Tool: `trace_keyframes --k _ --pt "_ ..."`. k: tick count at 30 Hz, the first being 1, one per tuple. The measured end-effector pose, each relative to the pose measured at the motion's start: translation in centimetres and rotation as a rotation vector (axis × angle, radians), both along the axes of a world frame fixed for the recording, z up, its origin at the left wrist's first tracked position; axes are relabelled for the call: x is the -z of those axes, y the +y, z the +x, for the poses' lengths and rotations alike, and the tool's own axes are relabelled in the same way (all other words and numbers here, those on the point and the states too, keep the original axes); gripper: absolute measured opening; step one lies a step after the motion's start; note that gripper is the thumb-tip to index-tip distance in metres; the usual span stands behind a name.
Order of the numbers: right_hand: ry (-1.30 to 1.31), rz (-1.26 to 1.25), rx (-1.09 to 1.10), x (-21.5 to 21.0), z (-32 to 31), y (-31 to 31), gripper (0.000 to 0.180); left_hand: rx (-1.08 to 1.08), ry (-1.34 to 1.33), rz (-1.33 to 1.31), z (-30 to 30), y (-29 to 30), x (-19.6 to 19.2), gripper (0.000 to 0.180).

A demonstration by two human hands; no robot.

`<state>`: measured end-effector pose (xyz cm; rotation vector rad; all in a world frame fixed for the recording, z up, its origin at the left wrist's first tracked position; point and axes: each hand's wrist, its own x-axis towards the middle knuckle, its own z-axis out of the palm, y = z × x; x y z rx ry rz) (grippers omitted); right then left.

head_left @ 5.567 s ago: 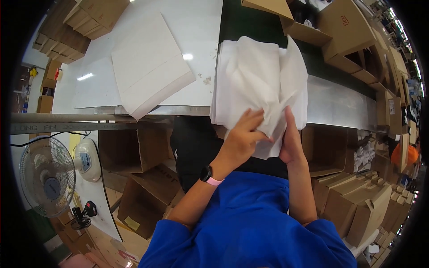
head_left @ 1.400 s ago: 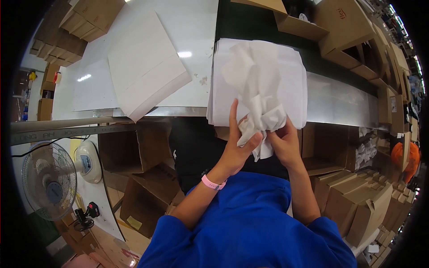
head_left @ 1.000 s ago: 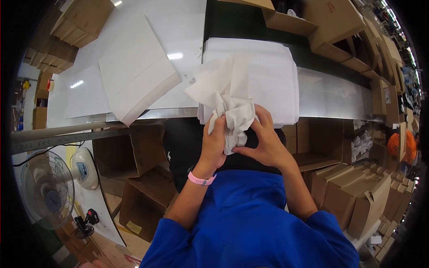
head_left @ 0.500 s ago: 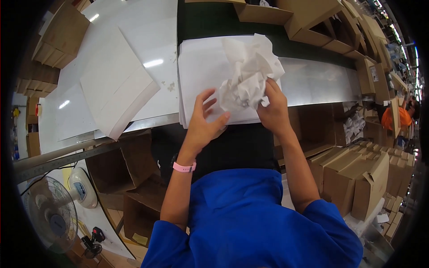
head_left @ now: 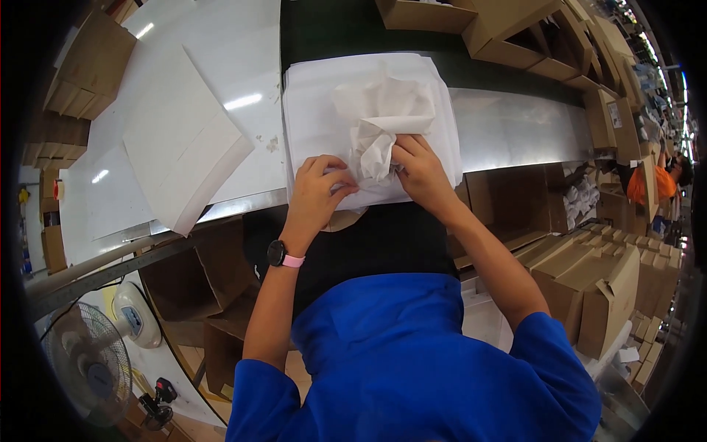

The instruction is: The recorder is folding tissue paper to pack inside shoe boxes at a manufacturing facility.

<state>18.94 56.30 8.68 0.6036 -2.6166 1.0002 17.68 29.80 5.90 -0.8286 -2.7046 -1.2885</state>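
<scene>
A crumpled sheet of white paper [head_left: 394, 107] lies over a stack of flat white paper sheets [head_left: 309, 96] in front of me. My right hand [head_left: 422, 168] is closed on the near right part of the crumpled sheet, its fingertips partly hidden in the folds. At the sheet's near left side is my left hand [head_left: 318, 193], with bent fingers apart and thumb out; it rests by the stack's near edge. Whether its fingertips touch the crumpled sheet, I cannot tell. My left wrist wears a watch [head_left: 276, 253] with a pink strap.
A large flat white packet [head_left: 184, 140] lies on the white table to the left. Cardboard boxes [head_left: 515, 37] stand at the far right, and more cartons [head_left: 582, 272] at the near right. A fan [head_left: 92, 365] is at the lower left. A person in orange [head_left: 648, 184] is far right.
The crumpled paper has come down and flattened somewhat onto the stack, shifting left. My right hand has moved left and nearer with it. My left hand has turned over, its fingers now bent downward.
</scene>
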Motion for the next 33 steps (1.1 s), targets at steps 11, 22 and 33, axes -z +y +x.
trace_keyframes --k 11,22,33 --pt "-0.217 0.015 -0.098 -1.2 0.4 0.5 0.062 -0.050 -0.041 -0.032 -0.8 0.8 -0.4 0.013" --pt "-0.321 -0.010 -0.179 -1.5 -5.7 1.7 0.044 -0.063 0.311 -0.153 0.4 4.8 -6.8 0.077" --pt "-0.733 -0.042 -0.199 -2.8 -9.4 3.4 0.047 -0.022 0.254 -0.296 -3.5 6.6 -3.8 0.046"
